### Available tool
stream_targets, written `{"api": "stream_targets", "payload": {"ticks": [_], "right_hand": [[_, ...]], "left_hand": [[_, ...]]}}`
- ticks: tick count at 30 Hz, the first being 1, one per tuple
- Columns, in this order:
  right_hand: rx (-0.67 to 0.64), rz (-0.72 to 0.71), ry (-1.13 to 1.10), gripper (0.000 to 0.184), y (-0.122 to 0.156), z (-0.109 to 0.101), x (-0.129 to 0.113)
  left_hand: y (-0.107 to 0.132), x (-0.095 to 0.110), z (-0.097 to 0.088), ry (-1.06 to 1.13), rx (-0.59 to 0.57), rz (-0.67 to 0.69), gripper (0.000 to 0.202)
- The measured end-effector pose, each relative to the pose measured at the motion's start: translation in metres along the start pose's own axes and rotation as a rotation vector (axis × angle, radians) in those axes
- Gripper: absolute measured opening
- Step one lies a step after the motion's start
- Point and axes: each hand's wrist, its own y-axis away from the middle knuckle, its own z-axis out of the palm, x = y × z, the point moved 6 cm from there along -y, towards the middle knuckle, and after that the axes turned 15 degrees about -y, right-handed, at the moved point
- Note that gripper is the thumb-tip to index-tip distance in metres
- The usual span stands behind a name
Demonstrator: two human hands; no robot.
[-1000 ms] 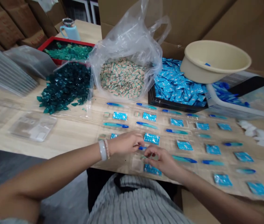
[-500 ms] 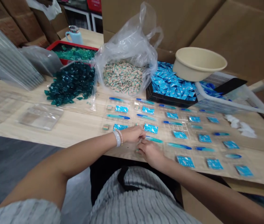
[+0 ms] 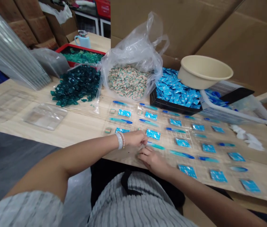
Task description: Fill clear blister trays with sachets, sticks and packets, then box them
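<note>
My left hand (image 3: 137, 137) is closed, fingertips pressed together, at the left end of a blue-and-teal pen (image 3: 156, 145) in a clear tray near the front edge. Whatever its fingers pinch is hidden. Just below, my right hand (image 3: 154, 161) rests low over the same tray with its fingers curled together; anything under them is out of sight. A blue patterned packet (image 3: 153, 134) lies just beyond my left hand. Farther left, a small striped block (image 3: 107, 130) sits beside another blue packet (image 3: 122, 130). Similar trays with pens and packets spread to the right.
Behind the trays stand a pile of dark teal pieces (image 3: 79, 83), a plastic bag of striped blocks (image 3: 128, 82), a black tray of blue packets (image 3: 174, 108), a cream basin (image 3: 204, 77) and a white basket (image 3: 247, 112). Stacked clear trays (image 3: 17, 53) lean at left.
My right hand's fingertips have drawn slightly away from my left hand. The left stays by the pen's end. The whole view has shifted a little.
</note>
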Motion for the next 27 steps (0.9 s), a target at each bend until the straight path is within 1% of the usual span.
{"api": "stream_targets", "payload": {"ticks": [3, 7, 9, 11, 12, 13, 14, 15, 16, 18, 20, 21, 22, 23, 25, 27], "right_hand": [[-0.051, -0.06, 0.02, 0.024, 0.0, 0.002, 0.002], [-0.067, -0.11, 0.086, 0.02, 0.003, 0.006, 0.003], [-0.065, -0.136, 0.098, 0.019, 0.004, 0.004, -0.001], [-0.023, -0.152, 0.064, 0.019, 0.002, -0.009, -0.003], [0.026, -0.151, 0.028, 0.019, -0.001, -0.021, -0.002], [0.092, -0.138, -0.016, 0.019, -0.005, -0.037, 0.001], [0.168, -0.113, -0.062, 0.018, -0.012, -0.056, 0.007], [0.247, -0.082, -0.102, 0.016, -0.022, -0.077, 0.015], [0.319, -0.048, -0.129, 0.015, -0.034, -0.098, 0.024], [0.416, 0.003, -0.144, 0.016, -0.069, -0.135, 0.044], [0.471, 0.037, -0.125, 0.02, -0.115, -0.162, 0.064], [0.487, 0.056, -0.11, 0.023, -0.14, -0.171, 0.074], [0.494, 0.081, -0.097, 0.025, -0.167, -0.176, 0.085], [0.492, 0.099, -0.088, 0.024, -0.193, -0.179, 0.094], [0.465, 0.091, -0.065, 0.019, -0.244, -0.176, 0.11], [0.423, 0.051, -0.033, 0.031, -0.286, -0.167, 0.124]], "left_hand": [[-0.001, 0.0, -0.002, 0.005, 0.002, 0.01, 0.021], [0.0, 0.004, -0.005, 0.011, -0.03, 0.002, 0.02], [0.001, 0.008, -0.006, 0.019, -0.047, -0.015, 0.021], [0.002, 0.007, -0.013, 0.053, -0.026, -0.041, 0.02], [0.001, 0.003, -0.02, 0.084, 0.016, -0.063, 0.019], [0.0, -0.004, -0.031, 0.126, 0.084, -0.1, 0.018], [-0.001, -0.017, -0.045, 0.171, 0.171, -0.156, 0.016], [0.0, -0.035, -0.061, 0.21, 0.272, -0.234, 0.015], [0.003, -0.058, -0.079, 0.233, 0.373, -0.334, 0.015], [0.014, -0.111, -0.114, 0.211, 0.546, -0.585, 0.018], [0.03, -0.166, -0.143, 0.101, 0.642, -0.847, 0.024], [0.038, -0.19, -0.153, 0.033, 0.65, -0.955, 0.025], [0.044, -0.212, -0.16, -0.04, 0.637, -1.031, 0.024], [0.048, -0.23, -0.164, -0.106, 0.612, -1.073, 0.021], [0.05, -0.258, -0.164, -0.198, 0.557, -1.081, 0.02], [0.047, -0.274, -0.156, -0.229, 0.507, -1.046, 0.024]]}}
